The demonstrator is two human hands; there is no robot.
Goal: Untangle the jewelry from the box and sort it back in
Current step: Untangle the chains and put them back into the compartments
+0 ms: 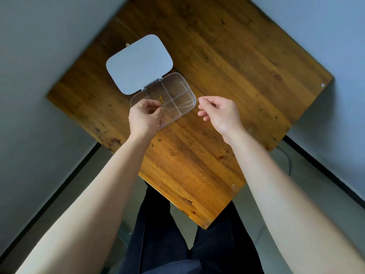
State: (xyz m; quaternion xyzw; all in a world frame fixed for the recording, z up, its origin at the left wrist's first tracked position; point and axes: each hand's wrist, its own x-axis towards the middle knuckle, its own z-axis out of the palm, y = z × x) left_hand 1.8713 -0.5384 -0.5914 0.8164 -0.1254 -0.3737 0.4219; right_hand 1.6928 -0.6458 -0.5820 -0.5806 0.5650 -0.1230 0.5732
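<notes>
One camera looks down from the head onto a small wooden table [217, 62], its top warm brown, streaked with grain and dotted with dark knots and stains. Pale walls close in on both sides, and the person's dark trousers [158, 234] show below the near table edge. A tiny gold-coloured piece [127, 44] lies on the wood beyond the lid, and another small bit of chain [250, 131] lies on the table just beside the right wrist.

The box [177, 84] is clear plastic with rounded corners, split by thin walls into compartments, and sits near the table's middle. Its flat pale lid [138, 64] is hinged back and lies open on the far side. A small yellow piece [161, 98] rests in one of the left compartments.

The left hand [145, 117] hovers over the near left corner of the box, hiding that part, with thumb and forefinger pinched together on one end of a thin, pale chain [180, 104]. The right hand [219, 113] is just off the box's right edge, its fingers curled and its thumb and forefinger pinching the other end. The chain stretches between them above the box's near compartments.
</notes>
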